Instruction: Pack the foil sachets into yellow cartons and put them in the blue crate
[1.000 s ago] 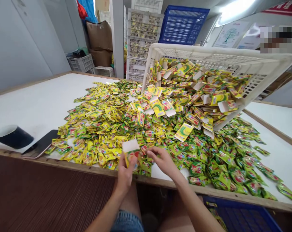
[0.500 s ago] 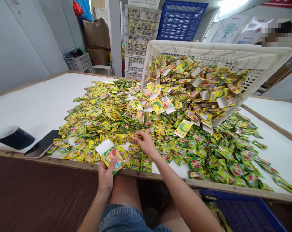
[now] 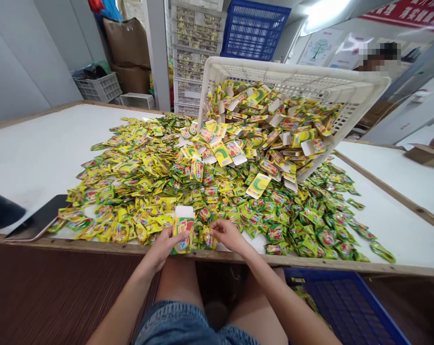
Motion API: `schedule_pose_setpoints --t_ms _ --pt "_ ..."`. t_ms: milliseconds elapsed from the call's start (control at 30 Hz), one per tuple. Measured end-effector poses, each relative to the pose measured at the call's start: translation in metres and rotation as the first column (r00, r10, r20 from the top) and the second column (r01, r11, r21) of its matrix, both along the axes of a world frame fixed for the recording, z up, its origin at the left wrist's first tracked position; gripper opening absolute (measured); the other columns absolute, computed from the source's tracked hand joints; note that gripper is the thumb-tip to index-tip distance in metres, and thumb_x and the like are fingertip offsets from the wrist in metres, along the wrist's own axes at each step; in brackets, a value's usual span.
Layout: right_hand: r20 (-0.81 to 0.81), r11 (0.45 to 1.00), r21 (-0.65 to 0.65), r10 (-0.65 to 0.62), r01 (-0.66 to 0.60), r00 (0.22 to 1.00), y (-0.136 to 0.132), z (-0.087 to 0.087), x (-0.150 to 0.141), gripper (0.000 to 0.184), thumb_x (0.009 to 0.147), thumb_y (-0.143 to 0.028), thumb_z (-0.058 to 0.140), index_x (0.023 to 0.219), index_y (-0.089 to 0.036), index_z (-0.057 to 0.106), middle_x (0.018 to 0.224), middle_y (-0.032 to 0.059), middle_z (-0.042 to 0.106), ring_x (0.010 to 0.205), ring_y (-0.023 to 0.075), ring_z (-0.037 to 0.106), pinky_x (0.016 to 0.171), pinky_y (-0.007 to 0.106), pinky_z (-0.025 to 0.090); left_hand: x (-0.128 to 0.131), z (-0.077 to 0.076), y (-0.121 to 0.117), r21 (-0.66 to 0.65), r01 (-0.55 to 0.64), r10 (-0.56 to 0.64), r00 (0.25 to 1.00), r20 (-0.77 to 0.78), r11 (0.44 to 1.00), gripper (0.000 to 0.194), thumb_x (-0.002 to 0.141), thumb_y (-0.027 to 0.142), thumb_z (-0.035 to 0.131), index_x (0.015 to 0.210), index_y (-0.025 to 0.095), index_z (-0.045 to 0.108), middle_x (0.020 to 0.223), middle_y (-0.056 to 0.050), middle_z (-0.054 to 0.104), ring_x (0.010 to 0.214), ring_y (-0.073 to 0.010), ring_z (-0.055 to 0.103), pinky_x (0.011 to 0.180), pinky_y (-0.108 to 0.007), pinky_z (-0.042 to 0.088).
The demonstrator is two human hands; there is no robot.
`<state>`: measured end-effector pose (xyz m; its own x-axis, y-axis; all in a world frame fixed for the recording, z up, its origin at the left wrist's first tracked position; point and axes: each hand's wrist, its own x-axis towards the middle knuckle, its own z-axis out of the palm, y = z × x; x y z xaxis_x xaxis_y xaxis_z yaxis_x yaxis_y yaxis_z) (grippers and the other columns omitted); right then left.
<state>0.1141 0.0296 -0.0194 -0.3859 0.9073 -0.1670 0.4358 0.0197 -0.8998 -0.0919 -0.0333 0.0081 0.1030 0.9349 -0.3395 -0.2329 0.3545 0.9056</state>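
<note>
Near the table's front edge, my left hand [image 3: 164, 245] grips a small candy box [image 3: 184, 229], yellow and green with a red picture. Its white top flap stands up. Just to the right, my right hand [image 3: 230, 235] pinches a small yellow candy packet [image 3: 207, 238] close beside the box. Around both hands lies a wide heap of wrapped packets, yellow ones [image 3: 131, 218] on the left and green ones [image 3: 292, 215] on the right. A yellow box [image 3: 258, 186] rests on the heap beyond my right hand.
A tilted white crate [image 3: 296, 72] spills many small boxes onto the table [image 3: 33, 139]. A phone [image 3: 37, 218] and a dark cup [image 3: 3, 211] are at the left. Below the front edge on the right is a blue crate [image 3: 346, 297]. Another person's head shows far right.
My left hand has turned the box more upright and moved it right. My right hand has come down towards the edge with a yellow packet. The view has shifted right.
</note>
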Motion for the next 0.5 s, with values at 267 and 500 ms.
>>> schedule_pose_setpoints --t_ms 267,500 --pt "0.113 0.988 0.145 0.031 -0.047 0.993 0.003 0.003 0.010 0.025 0.077 -0.023 0.054 0.098 -0.010 0.060 0.071 0.0027 0.056 0.060 0.0117 0.047 0.058 0.023 0.037 0.006 0.004 0.011 -0.046 0.136 -0.138 0.988 -0.067 0.990 0.043 0.063 0.037 0.071 0.095 0.008 0.063 0.091 -0.009 0.065 0.080 -0.0166 0.060 0.073 -0.024 0.044" --pt "0.339 0.928 0.323 0.070 -0.186 0.938 -0.007 0.001 0.007 0.029 0.075 -0.029 0.062 0.100 -0.014 0.063 0.092 0.0088 0.053 0.086 0.0198 0.049 0.077 0.031 0.038 0.014 0.001 0.020 -0.044 0.219 -0.223 0.966 -0.133 0.975 0.040 0.063 0.037 0.070 0.091 0.008 0.064 0.091 -0.010 0.065 0.076 -0.0173 0.059 0.067 -0.024 0.043"
